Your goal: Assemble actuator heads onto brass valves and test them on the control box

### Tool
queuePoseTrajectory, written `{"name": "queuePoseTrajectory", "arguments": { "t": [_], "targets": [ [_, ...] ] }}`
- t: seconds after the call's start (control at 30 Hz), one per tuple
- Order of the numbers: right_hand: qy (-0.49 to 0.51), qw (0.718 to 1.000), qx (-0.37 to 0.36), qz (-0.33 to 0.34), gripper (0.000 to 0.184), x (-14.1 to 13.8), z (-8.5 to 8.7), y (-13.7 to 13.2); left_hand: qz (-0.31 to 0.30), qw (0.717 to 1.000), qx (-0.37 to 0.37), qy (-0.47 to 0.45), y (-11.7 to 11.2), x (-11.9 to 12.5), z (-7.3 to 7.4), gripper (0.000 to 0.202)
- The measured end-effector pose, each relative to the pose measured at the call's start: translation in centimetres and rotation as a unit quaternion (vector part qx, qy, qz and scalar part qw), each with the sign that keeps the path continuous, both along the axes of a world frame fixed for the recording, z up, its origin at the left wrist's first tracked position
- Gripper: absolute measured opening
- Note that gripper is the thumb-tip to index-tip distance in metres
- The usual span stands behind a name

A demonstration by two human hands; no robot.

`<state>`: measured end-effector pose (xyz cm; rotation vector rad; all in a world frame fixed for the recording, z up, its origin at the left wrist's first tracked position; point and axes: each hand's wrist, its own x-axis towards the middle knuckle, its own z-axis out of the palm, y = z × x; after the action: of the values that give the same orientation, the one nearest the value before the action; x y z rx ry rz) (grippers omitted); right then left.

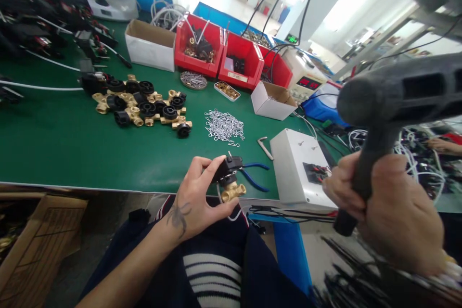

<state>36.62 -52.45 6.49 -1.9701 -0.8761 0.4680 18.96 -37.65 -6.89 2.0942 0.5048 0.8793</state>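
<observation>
Black housing (234, 162) against left fingers (210, 172), brass fitting (233, 191) against thumb (226, 209)

Head view (the only one), facing forward and down, close above workbench (65, 144)

Nothing is legible — bin label (233, 76) (pale), display (309, 83) blurred.

Gripping brass valve body (233, 192) with black housing (224, 167) in left hand (198, 197) at front edge of green bench (90, 154), beside blue-handled pliers (254, 183); holding dark pistol-grip tool (373, 151) aloft in right hand (400, 207); facing heaped wire R-clips (224, 126), red parts bins (195, 63).
</observation>
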Motion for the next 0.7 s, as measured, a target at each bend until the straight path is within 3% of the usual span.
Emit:
{"name": "queuePoseTrajectory", "arguments": {
  "t": [0.07,0.17,0.23,0.33,0.37,0.43,0.5,0.53,0.6,0.7],
  "targets": [
    [0.000,0.996,-0.065,0.055,0.055,-0.3,-0.7,0.1,0.000,1.000,0.003,-0.001,0.0,0.1,0.0,0.066],
    [-0.007,0.968,-0.202,0.146,0.060,-0.6,-1.3,0.1,0.000,1.000,-0.010,-0.006,0.2,0.1,0.0,0.066],
    [-0.008,0.982,-0.162,0.098,0.058,-0.5,-0.8,-0.2,-0.004,1.000,-0.013,-0.004,0.2,0.1,0.1,0.066],
    [-0.004,1.000,0.014,-0.024,0.052,-0.3,-0.3,-0.5,-0.008,1.000,-0.005,0.001,0.2,0.2,0.2,0.065],
    [-0.001,0.999,0.031,-0.030,0.051,-0.4,-0.5,-0.4,-0.007,1.000,-0.003,0.000,0.2,0.2,0.2,0.065],
    [-0.002,0.999,-0.038,0.027,0.055,-0.6,-1.3,-0.3,-0.006,1.000,-0.008,-0.002,0.2,0.2,0.2,0.065],
    [0.005,0.979,-0.167,0.117,0.060,-0.7,-1.9,-0.1,-0.005,1.000,-0.021,-0.004,0.2,0.1,0.2,0.066],
    [0.003,0.971,-0.198,0.135,0.061,-0.7,-1.9,-0.2,-0.005,1.000,-0.026,-0.004,0.2,0.1,0.2,0.066],
    [-0.006,0.983,-0.160,0.094,0.059,-0.4,-1.5,-0.4,-0.006,1.000,-0.026,-0.004,0.2,0.1,0.2,0.066],
    [-0.036,0.999,-0.008,-0.013,0.055,0.0,-0.8,-0.6,-0.009,1.000,-0.008,-0.004,0.2,0.2,0.3,0.064]
  ]
}}
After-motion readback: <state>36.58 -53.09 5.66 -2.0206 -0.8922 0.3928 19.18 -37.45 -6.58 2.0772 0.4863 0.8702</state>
